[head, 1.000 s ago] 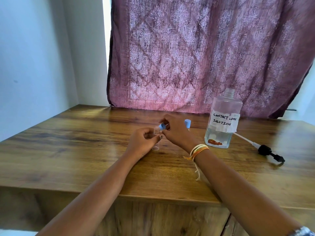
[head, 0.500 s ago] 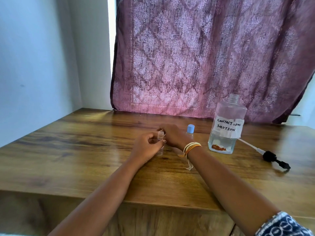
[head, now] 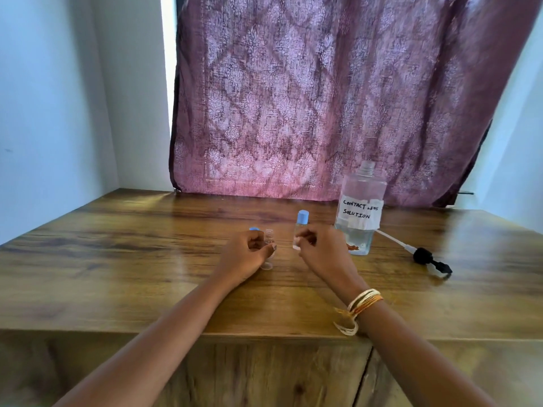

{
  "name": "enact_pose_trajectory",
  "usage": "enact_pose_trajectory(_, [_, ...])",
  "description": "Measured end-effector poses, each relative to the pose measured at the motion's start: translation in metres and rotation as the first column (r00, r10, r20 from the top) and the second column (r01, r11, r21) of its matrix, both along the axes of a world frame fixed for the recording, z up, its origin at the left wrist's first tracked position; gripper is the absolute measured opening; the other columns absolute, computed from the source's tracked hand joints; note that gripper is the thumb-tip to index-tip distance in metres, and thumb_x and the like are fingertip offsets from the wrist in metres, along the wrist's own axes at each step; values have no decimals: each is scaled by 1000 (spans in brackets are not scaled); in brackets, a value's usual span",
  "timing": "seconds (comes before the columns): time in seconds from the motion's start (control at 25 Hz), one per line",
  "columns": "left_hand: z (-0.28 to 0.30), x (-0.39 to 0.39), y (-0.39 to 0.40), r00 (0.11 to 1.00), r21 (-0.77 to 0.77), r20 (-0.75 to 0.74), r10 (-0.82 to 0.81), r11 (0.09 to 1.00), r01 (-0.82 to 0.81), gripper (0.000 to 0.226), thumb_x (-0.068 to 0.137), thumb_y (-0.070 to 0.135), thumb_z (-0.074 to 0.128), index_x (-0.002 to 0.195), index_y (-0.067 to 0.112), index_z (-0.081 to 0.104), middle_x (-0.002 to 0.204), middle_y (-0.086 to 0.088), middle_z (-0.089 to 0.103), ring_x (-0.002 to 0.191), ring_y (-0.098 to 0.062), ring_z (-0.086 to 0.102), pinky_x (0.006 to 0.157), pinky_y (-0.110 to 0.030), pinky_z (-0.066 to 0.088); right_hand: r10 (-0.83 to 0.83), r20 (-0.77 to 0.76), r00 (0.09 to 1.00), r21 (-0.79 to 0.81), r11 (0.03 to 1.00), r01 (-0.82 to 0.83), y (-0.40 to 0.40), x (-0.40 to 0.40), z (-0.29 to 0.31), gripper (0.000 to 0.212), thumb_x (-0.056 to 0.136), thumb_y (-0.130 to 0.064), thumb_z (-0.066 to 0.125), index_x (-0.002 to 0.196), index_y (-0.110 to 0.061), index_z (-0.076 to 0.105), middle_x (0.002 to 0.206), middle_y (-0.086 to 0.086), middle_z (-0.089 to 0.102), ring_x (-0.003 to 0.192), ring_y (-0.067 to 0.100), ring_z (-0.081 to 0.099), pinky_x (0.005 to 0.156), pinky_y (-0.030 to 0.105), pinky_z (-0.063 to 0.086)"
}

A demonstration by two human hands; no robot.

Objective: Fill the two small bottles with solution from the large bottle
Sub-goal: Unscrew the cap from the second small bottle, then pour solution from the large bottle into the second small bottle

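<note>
Partly hidden behind curled fingers: two small bottles. Left hand (head: 248,254) wrapped around the uncapped small bottle (head: 269,240), standing on the table (head: 117,259); loose blue cap (head: 254,229) just behind. Right hand (head: 318,248) pinching the capped small bottle (head: 301,227). One large bottle (head: 363,207) open, near the right hand. One pump head (head: 423,255) lying beside.

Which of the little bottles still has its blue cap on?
The small bottle held by the right hand wears its blue cap. The other small bottle, in the left hand, is open; its loose cap sits behind that hand.
</note>
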State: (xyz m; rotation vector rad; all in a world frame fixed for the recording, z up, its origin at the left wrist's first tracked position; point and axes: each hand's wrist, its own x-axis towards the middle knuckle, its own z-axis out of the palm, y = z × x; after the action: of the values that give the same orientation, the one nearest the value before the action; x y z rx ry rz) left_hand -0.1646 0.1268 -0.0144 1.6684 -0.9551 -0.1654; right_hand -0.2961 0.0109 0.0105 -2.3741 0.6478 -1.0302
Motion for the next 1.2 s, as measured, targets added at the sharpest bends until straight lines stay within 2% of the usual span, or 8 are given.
enact_pose_trajectory(0.16, [5,-22,-7,998,41,24,-55,998,54,6,87,17,68,93,18,66,87,1,70,59,11,64,54,-3,46,-118,219,968,17,993,117,-25,-30,22,7,85,-17,68,87,-18,75,79,-5,73,72,7,66,71,25,55])
enact_pose_trajectory(0.32, [8,-35,-15,998,49,13,-63,997,63,12,89,17,63,79,22,62,72,5,67,53,9,62,49,-6,44,-229,397,889,-92,954,287,-53,-46,44,12,78,-23,76,85,-16,69,87,-4,62,81,16,61,79,40,54])
enact_pose_trajectory(0.48, [9,-49,-29,999,29,3,-53,998,53,15,88,26,63,91,14,70,89,-12,73,82,-25,70,76,-41,56,-341,311,887,148,939,309,-97,-44,59,83,61,-34,86,130,-17,42,132,13,41,123,31,43,103,47,41])
enact_pose_trajectory(0.6, [6,-52,-35,999,17,12,-41,999,41,19,88,27,64,98,13,69,93,-10,73,87,-27,67,80,-46,55,-196,280,940,380,921,78,-124,-39,61,114,49,-44,89,142,-21,26,141,16,43,122,34,52,99,54,48])
enact_pose_trajectory(0.72, [3,-49,-37,999,0,-8,-50,999,50,19,87,26,65,103,16,69,93,-2,72,86,-21,68,79,-50,57,-103,306,947,478,876,-59,-132,-35,63,89,63,-24,88,136,-6,40,122,19,63,100,34,67,87,56,56])
enact_pose_trajectory(0.88, [4,-49,-37,998,0,-1,-65,998,65,19,88,27,64,104,17,68,94,3,72,85,-16,68,78,-48,58,-24,328,945,390,914,-112,-132,-30,63,50,66,-23,86,109,-7,66,97,17,73,85,33,72,79,56,58])
enact_pose_trajectory(1.08, [4,-49,-36,997,-20,-16,-81,997,81,17,88,26,65,102,17,67,93,1,72,86,-19,69,77,-49,58,5,377,926,313,940,-132,-126,-30,54,45,68,-26,86,106,-10,70,95,13,75,85,29,73,80,52,59])
enact_pose_trajectory(1.2, [4,-50,-35,995,-22,-22,-95,995,94,15,88,22,65,102,16,65,94,-4,72,86,-24,70,75,-50,58,-63,416,907,344,934,-93,-119,-30,48,66,55,-42,90,109,-12,66,98,7,75,87,24,74,80,50,60])
